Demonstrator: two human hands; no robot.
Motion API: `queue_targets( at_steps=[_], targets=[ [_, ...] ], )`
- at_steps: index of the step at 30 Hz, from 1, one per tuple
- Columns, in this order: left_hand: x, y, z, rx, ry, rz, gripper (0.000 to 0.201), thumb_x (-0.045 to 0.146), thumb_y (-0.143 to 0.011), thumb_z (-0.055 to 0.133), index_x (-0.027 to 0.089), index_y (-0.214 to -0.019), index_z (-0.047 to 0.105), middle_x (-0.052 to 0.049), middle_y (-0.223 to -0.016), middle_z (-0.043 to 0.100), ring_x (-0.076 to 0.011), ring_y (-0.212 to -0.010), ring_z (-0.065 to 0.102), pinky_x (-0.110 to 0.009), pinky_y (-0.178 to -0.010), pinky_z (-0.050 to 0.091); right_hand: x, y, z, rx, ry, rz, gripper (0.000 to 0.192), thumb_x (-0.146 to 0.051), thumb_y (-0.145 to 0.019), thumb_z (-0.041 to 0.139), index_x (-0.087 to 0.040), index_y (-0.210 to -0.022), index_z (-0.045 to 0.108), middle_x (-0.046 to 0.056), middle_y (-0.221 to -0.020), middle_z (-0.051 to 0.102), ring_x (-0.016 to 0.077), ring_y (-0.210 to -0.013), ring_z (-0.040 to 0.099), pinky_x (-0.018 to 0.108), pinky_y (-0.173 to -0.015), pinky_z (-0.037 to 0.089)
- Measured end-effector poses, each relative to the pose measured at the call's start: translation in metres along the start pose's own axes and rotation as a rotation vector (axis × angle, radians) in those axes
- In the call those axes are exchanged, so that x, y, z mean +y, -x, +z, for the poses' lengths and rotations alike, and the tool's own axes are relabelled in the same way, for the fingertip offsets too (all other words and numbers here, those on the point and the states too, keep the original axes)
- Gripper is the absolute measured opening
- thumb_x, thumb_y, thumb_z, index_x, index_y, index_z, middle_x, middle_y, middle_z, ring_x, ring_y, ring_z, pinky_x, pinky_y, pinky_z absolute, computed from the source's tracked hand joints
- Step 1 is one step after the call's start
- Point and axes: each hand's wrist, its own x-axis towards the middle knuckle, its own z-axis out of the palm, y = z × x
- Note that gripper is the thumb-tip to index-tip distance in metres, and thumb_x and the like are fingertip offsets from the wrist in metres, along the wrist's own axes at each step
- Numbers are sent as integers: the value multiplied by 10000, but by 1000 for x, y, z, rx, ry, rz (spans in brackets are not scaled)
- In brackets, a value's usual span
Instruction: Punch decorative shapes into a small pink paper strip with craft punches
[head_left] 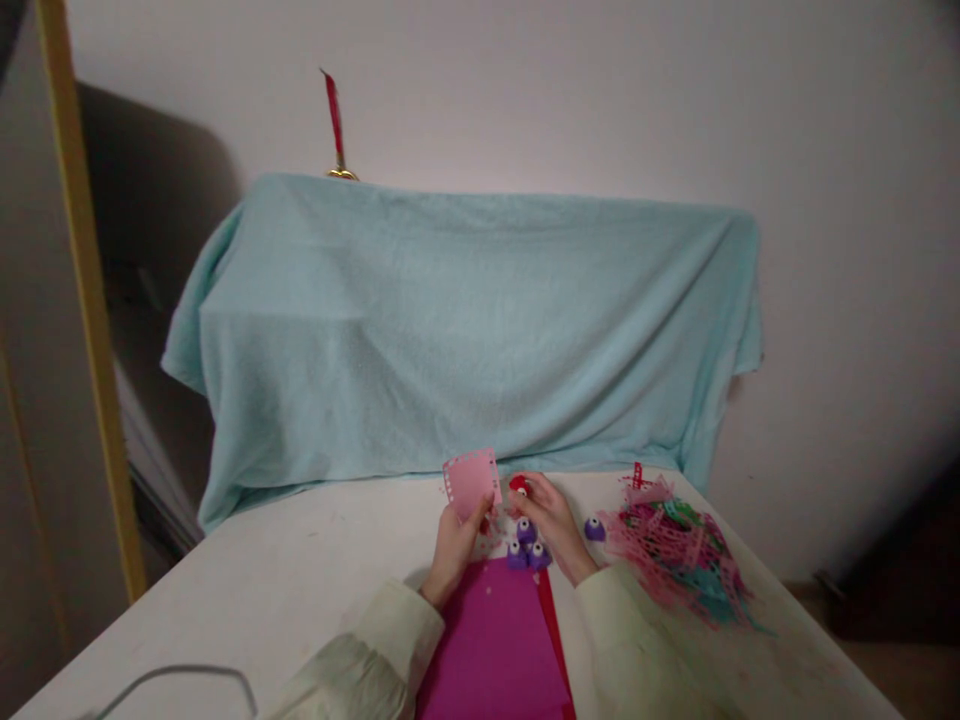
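1. White tabletop point(300, 590) fills the lower part of the view, pushed up against a pale wall; a light blue cloth point(465, 330) is draped over something bulky at the table's far edge, and a red stick on a gold base point(334, 125) pokes up behind it.
2. At the far left stands a yellow vertical post point(86, 300), and a grey cable point(180, 680) loops over the near left corner of the table.
3. The left hand point(454, 548), in a pale sleeve, is closed on a small pink paper square point(472, 482), pinching its lower edge and holding it upright above the table; the square has a row of punched holes along its left and top edges.
4. Under both forearms lies a magenta sheet point(495, 640), with a red strip point(550, 618) along its right edge.
5. Just beyond the magenta sheet, between the hands, sit small purple punches point(526, 545) in a cluster, touching or nearly touching each other.
6. The right hand point(553, 520) is curled around a small red punch point(519, 486), held just beside the pink square's right edge.
7. Another purple punch point(594, 528) rests alone just right of the right hand.
8. Farthest right, a loose heap of pink, green and teal paper scraps point(679, 555) is spread over the table.
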Motion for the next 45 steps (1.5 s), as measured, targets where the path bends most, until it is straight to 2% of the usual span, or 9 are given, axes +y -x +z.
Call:
queue_targets(
  at_steps=[7,11,13,16,24,32,45],
  targets=[
    [14,7,-1,2,-104,65,459,519,-795,525,145,-537,594,-3,-449,535,-124,-453,493,-215,-515,353,-1,1,1,-30,-7,20,294,-464,-770,599,-188,-870,577,5,-692,570,107,-520,502,229,-479,397],
    [20,11,0,-18,-76,51,492,524,-807,500,149,-493,551,15,-418,481,-109,-425,450,-208,-493,327,-2,2,0,-54,-2,79,330,-525,-786,544,-202,-852,532,-29,-591,527,63,-375,370,191,-354,228],
    [22,12,2,-22,-49,33,475,520,-798,516,147,-507,553,22,-420,476,-102,-419,431,-206,-479,309,-4,3,1,-74,0,102,334,-543,-790,524,-212,-833,515,-44,-557,499,54,-355,309,187,-347,159],
    [25,14,4,-40,-25,2,466,507,-770,559,148,-474,528,30,-399,452,-97,-411,403,-207,-465,282,-8,6,3,-112,-7,136,331,-550,-795,513,-220,-795,493,-51,-547,470,56,-373,279,185,-367,124],
    [33,16,3,-78,-44,18,416,452,-765,581,149,-483,544,27,-401,461,-108,-433,418,-210,-476,291,-8,6,5,-120,-17,170,338,-559,-794,504,-221,-800,488,-52,-541,451,57,-382,249,198,-384,93],
    [36,17,4,-54,13,-8,328,417,-742,621,141,-564,630,14,-408,498,-130,-457,466,-208,-464,292,-7,8,3,-101,34,145,327,-548,-790,512,-221,-804,518,-44,-556,483,72,-410,292,193,-395,143],
    [32,16,3,-83,-92,67,366,423,-796,554,142,-569,609,11,-458,526,-112,-452,446,-202,-474,306,-3,6,0,-136,34,159,302,-517,-790,540,-220,-842,526,-51,-560,451,60,-422,290,175,-390,149]
  ],
)
